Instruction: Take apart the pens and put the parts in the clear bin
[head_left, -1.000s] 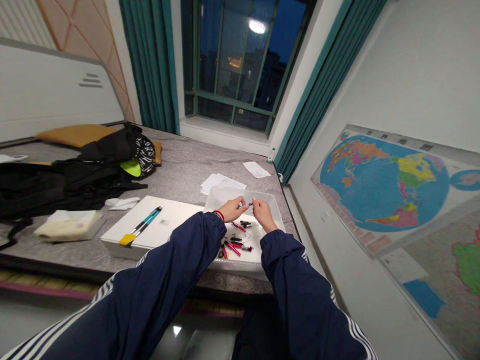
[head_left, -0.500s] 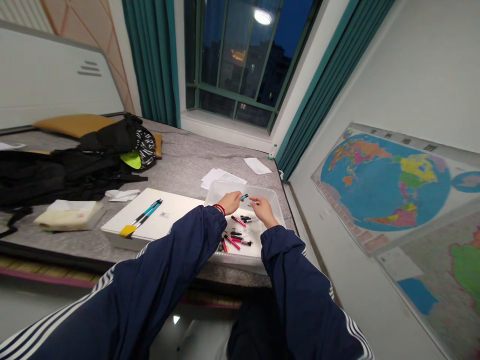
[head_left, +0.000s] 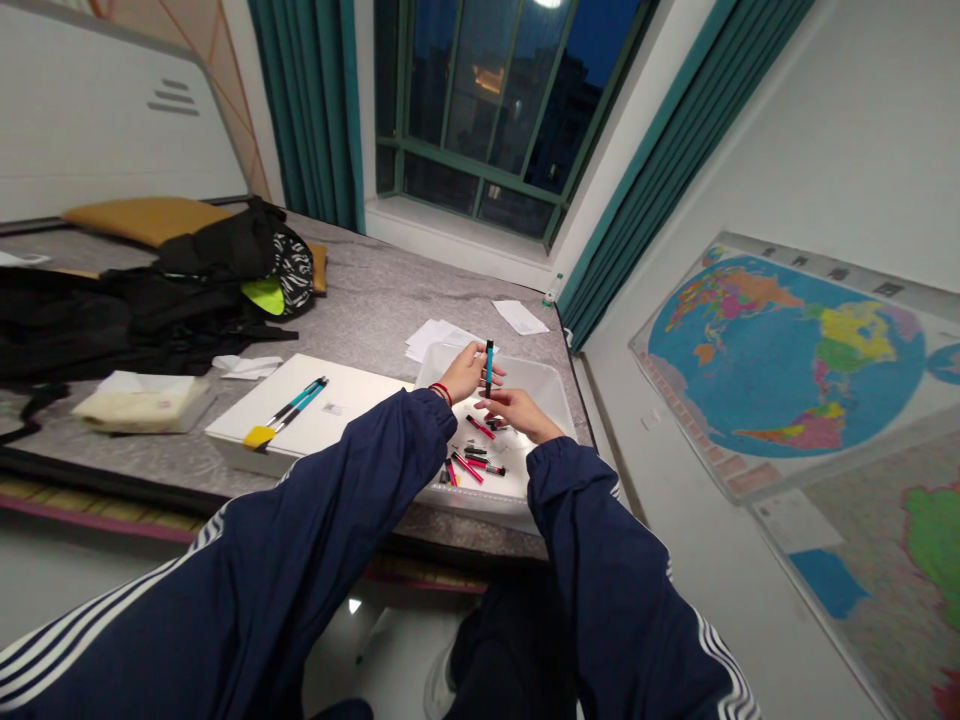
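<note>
A grey bed surface (head_left: 375,310) holds a shallow translucent plastic tray (head_left: 551,385). Above it, the left hand (head_left: 463,372) pinches a slim teal-and-black plastic pen (head_left: 489,366) upright; the right hand (head_left: 517,412) cups below, fingers curled. The pen looks light, rigid and smooth, best gripped mid-barrel.

The left hand (head_left: 463,370) holds a teal pen (head_left: 489,366) straight up, with its fingers closed around it. The right hand (head_left: 517,410) sits just under the pen, above a clear tray (head_left: 551,385). It may be touching the pen's bottom end, but that part is too small to tell. Red and black pen parts (head_left: 472,462) lie loose in the tray. Beside the tray is a white box (head_left: 345,400) with two teal pens (head_left: 300,400) on top. A black bag (head_left: 150,310) lies farther left on the grey table (head_left: 375,310). White papers (head_left: 435,338) lie behind the tray.
</note>
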